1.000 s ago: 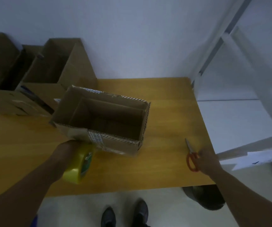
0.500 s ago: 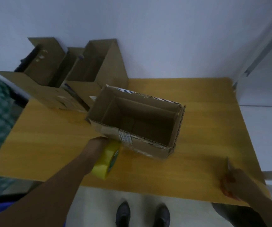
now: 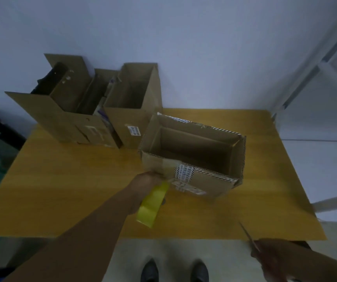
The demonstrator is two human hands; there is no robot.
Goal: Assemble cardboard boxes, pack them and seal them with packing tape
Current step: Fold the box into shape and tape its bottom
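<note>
The open cardboard box (image 3: 192,153) stood on the table (image 3: 72,180), its near wall touching the left hand (image 3: 147,180). That hand gripped a yellow tape roll (image 3: 153,202). The right hand (image 3: 269,255) clutched scissors (image 3: 246,235), well apart from the box.

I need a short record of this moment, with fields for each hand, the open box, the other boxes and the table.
left hand: holds yellow tape roll against near wall of open box
right hand: holds scissors, near table's front edge
open box: upright, nothing visible inside
other boxes: two, open, at the wall
table: wooden
</note>
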